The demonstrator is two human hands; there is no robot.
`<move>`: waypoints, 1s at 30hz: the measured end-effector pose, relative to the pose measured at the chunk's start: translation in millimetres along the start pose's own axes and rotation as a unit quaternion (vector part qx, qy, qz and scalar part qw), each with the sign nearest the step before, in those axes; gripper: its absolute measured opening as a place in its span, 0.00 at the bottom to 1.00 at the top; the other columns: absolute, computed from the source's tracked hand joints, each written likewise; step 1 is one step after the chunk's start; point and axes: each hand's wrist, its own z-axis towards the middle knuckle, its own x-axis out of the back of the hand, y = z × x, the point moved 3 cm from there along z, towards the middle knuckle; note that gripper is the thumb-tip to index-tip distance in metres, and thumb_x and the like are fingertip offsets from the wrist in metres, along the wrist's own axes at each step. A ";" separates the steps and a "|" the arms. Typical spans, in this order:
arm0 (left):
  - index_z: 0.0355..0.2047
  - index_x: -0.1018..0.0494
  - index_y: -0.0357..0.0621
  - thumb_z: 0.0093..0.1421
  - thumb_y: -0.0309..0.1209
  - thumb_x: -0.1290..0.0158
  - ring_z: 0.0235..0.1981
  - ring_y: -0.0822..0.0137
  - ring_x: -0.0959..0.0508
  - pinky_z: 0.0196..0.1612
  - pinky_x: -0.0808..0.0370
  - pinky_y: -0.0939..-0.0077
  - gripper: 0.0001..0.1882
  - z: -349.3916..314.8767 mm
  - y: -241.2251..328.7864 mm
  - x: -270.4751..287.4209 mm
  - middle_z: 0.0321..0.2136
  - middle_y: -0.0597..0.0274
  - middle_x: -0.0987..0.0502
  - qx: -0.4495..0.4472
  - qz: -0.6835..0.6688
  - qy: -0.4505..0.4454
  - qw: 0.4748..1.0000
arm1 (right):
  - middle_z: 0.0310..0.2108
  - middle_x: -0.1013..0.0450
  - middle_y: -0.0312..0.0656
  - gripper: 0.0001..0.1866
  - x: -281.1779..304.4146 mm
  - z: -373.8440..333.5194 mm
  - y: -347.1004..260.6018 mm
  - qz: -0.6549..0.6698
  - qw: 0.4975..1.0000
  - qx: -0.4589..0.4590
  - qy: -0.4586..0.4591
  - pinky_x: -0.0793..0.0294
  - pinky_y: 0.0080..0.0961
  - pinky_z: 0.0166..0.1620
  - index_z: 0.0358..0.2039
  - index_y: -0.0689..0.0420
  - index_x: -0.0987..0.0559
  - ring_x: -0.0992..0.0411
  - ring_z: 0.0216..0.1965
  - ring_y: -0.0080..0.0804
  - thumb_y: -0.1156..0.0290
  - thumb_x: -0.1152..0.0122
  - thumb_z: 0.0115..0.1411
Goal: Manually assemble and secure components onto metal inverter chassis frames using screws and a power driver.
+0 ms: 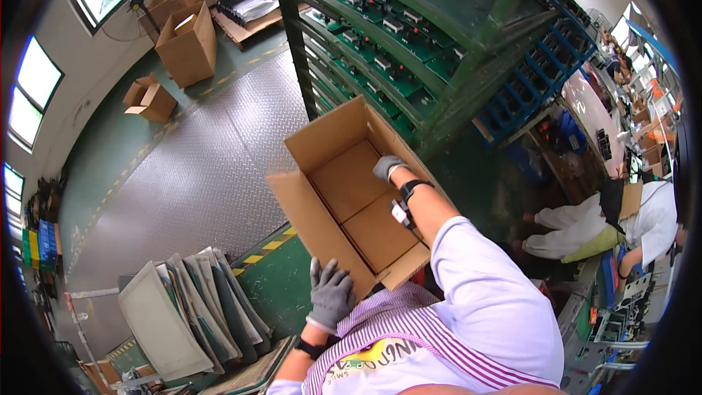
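Observation:
An open-topped brown cardboard box rests tilted in front of my body, its flaps spread outward and no contents showing inside. My left hand, in a grey glove, lies against the outside of the near left flap with its fingers apart. Reaching over the box's right side, my right hand is also gloved in grey and has its fingers curled in at the inner right wall. What those fingers hold, if anything, is hidden. A black wristband with a small white tag and cord hangs from my right forearm.
A green rack of circuit boards stands just beyond the box. Upright grey panels lean at lower left. Cardboard boxes sit past the metal floor plate. Another person is at a cluttered bench on the right.

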 end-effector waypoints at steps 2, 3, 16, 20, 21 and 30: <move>0.25 0.28 0.48 0.44 0.34 0.50 0.46 0.56 0.33 0.58 0.55 0.47 0.07 -2.8 -4.0 -3.8 0.31 0.64 0.27 0.018 0.004 -0.018 1.000 | 0.45 0.31 0.42 0.16 -28.0 42.8 -4.3 -0.178 0.982 0.059 -0.037 0.30 0.38 0.42 0.39 0.55 0.24 0.31 0.44 0.42 0.68 0.58 0.54; 0.25 0.28 0.48 0.44 0.34 0.50 0.46 0.56 0.33 0.58 0.55 0.47 0.07 -4.9 -6.1 -6.5 0.31 0.64 0.27 0.033 0.005 -0.035 0.999 | 0.41 0.28 0.40 0.15 -46.4 57.4 -9.2 -0.249 0.964 0.088 -0.040 0.27 0.35 0.39 0.38 0.54 0.23 0.28 0.41 0.38 0.69 0.56 0.53; 0.51 0.41 0.44 0.47 0.50 0.50 0.50 0.45 0.42 0.56 0.52 0.52 0.35 13.9 -18.8 -65.6 0.49 0.44 0.40 0.290 0.081 -0.220 0.928 | 0.52 0.37 0.43 0.27 -22.1 67.6 36.5 0.178 0.976 -0.034 -0.124 0.41 0.33 0.53 0.49 0.55 0.31 0.39 0.52 0.39 0.50 0.59 0.55; 0.58 0.58 0.35 0.49 0.55 0.53 0.56 0.39 0.52 0.56 0.53 0.50 0.47 32.7 -14.2 -93.8 0.56 0.32 0.55 0.398 0.063 -0.305 0.863 | 0.53 0.39 0.44 0.31 -37.8 86.5 37.2 0.176 0.976 -0.028 -0.123 0.43 0.34 0.55 0.50 0.56 0.33 0.41 0.54 0.41 0.46 0.58 0.54; 0.58 0.61 0.33 0.49 0.55 0.53 0.58 0.38 0.54 0.56 0.53 0.50 0.49 33.6 -13.0 -99.0 0.56 0.31 0.58 0.395 0.081 -0.311 0.860 | 0.53 0.39 0.44 0.31 -43.9 95.3 38.7 0.165 0.980 -0.019 -0.113 0.43 0.34 0.55 0.50 0.56 0.33 0.41 0.55 0.40 0.45 0.58 0.54; 0.51 0.67 0.13 0.51 0.46 0.52 0.56 0.32 0.54 0.58 0.49 0.61 0.50 10.5 -43.4 -136.2 0.52 0.17 0.60 0.304 -0.065 -0.253 0.916 | 0.49 0.34 0.44 0.19 -21.8 49.6 -6.7 -0.110 0.992 0.037 -0.042 0.36 0.34 0.50 0.44 0.54 0.27 0.35 0.49 0.42 0.61 0.55 0.55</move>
